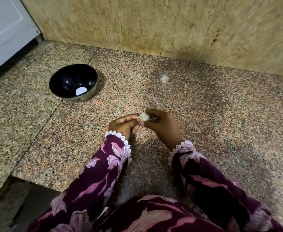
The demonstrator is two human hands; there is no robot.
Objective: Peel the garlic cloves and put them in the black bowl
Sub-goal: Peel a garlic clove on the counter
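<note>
A whitish garlic clove with papery skin is held just above the speckled granite counter, between both hands. My right hand grips the clove from the right with curled fingers. My left hand pinches a strip of its skin at the left side. The black bowl stands to the upper left, well apart from both hands. A white patch shows in the bowl's bottom; I cannot tell whether it is a reflection or an object.
A tan stone wall rises behind the counter. A white appliance or cabinet stands at the far left. The counter's front edge drops off at lower left. A pale smudge marks the counter beyond my hands.
</note>
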